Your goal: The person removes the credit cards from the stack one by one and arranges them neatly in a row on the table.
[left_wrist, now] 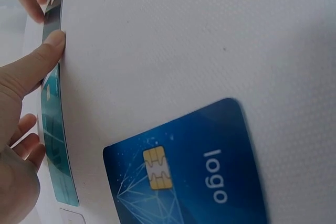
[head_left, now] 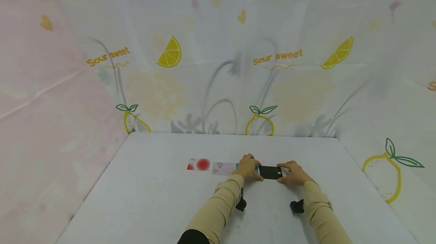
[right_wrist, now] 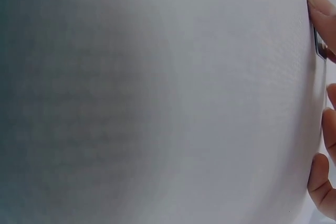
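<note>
Hands meet at a black card [head_left: 270, 172] lying flat on the white tabletop [head_left: 163, 198], just below the middle of the head view. The left hand [head_left: 248, 168] sits at the card's left end, fingers bent down onto the tabletop and the card's edge; in the left wrist view its thumb [left_wrist: 37, 66] presses its tip against the card's long edge at the upper left of the frame, while the other fingers [left_wrist: 23, 140] lie loosely curled at the lower left. The right hand [head_left: 294, 172] rests at the card's right end, fingers stretched leftward along the top edge and thumb at the lower right corner, so the card is lightly pinched there. In the right wrist view only fingertips [right_wrist: 321, 3] show at the right edge, touching the card's corner; how far they spread cannot be told.

Left of the black card runs a row of cards: a teal card [left_wrist: 55, 145] mostly under the left hand, then a pale patterned card [head_left: 223, 168], then a white card with a red disc [head_left: 199, 165]. A blue chip card [left_wrist: 184, 166] marked "logo" lies nearer the person, filling the lower middle of the left wrist view.
</note>
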Available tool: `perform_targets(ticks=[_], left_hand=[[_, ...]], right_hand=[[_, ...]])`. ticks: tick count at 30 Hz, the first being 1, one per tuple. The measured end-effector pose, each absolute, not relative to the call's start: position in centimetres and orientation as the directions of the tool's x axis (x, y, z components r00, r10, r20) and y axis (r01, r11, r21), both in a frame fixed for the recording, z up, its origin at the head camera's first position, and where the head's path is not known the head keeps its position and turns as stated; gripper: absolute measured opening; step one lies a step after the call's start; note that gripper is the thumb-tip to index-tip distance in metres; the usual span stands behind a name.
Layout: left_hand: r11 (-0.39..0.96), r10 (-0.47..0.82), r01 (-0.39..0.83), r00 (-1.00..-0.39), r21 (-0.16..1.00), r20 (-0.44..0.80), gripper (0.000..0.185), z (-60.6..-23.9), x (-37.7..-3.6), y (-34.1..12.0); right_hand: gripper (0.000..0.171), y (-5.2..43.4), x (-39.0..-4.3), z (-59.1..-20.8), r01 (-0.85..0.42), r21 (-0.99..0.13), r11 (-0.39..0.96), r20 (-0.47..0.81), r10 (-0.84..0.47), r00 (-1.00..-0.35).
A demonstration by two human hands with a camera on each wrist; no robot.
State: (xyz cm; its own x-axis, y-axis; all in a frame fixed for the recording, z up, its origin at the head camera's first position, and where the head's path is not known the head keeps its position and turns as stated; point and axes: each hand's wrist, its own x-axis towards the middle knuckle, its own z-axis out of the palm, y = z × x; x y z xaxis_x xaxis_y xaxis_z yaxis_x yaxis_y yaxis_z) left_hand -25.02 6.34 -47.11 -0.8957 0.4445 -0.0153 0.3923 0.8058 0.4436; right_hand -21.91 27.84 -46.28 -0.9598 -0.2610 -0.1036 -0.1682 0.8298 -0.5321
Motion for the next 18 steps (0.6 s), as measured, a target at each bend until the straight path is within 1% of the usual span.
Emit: perform_targets(ticks=[7,15,18], left_hand=[[0.794,0.474,0.441,-0.880,0.418,0.027,0.052,-47.2,-25.0,6.1],[0.794,0.457,0.416,-0.889,0.443,0.015,0.051,-47.7,-25.2,6.2],[0.798,0.459,0.417,-0.888,0.435,0.009,0.051,-47.8,-25.3,6.3]], right_hand=[[0.058,27.9,-22.0,-46.9,-0.126,-0.556,0.821,-0.109,-0.222,-0.969],[0.059,27.9,-21.9,-47.3,-0.121,-0.568,0.814,-0.076,-0.198,-0.977],[0.060,28.0,-21.8,-47.4,-0.120,-0.573,0.811,-0.069,-0.194,-0.979]])
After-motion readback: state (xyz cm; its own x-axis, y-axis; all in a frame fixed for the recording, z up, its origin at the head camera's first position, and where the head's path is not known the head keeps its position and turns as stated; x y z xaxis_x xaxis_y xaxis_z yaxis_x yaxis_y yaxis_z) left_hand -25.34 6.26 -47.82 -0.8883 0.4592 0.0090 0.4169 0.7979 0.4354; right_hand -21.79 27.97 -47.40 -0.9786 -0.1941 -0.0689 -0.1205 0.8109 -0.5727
